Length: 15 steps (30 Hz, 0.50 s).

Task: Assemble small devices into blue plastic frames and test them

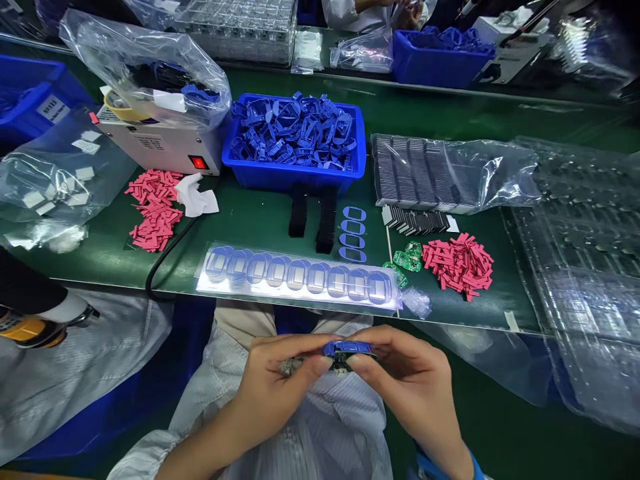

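Between my two hands, over my lap, is a small blue plastic housing (349,347) with a dark inner part and what looks like a circuit board under it. My left hand (280,377) grips its left side, thumb at the lower edge and fingers behind. On the right side my right hand (407,370) pinches it the same way, thumb tip close to the other thumb. The fingers cover much of the piece. Just beyond, on the table edge, lies a sheet of oval blue-rimmed stickers (297,277).
A blue bin (295,175) holds many blue housings. Around it are pink strips (457,263), more pink strips (155,210), green circuit boards (407,257), black foam strips (327,220) and bagged dark pieces (425,173). Clear trays (590,267) stand right; a co-worker's sleeve (345,15) shows opposite.
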Tool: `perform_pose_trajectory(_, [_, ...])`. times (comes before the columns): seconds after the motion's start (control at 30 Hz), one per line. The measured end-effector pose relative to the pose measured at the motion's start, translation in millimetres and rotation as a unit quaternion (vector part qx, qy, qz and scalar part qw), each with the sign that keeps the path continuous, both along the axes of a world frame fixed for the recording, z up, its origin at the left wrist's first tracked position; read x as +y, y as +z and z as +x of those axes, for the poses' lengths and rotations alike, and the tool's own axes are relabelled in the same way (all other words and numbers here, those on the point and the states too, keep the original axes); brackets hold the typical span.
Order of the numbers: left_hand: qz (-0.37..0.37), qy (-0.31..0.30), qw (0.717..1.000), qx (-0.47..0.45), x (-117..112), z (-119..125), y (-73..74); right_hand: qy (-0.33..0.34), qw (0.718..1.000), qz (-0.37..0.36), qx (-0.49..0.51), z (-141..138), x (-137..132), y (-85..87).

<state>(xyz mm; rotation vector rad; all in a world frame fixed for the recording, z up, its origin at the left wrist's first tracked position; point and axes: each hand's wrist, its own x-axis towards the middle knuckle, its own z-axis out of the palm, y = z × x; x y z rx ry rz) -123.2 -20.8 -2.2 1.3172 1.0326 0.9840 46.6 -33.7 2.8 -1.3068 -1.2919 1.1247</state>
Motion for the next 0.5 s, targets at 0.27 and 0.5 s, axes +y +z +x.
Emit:
perform_pose_trajectory(0.27, [-0.036, 0.069, 0.997, 0.003, -0.9, 5.3, 1.7, 0.013, 1.0, -0.017, 0.0, 6.6, -1.5, -0.8])
perform_pose_trajectory(0.5, [0.03, 0.047, 0.998, 0.042, 2.3, 3.8, -1.5, -0.017, 1.0, -0.008, -0.02, 5.6, -7.8, -6.2])
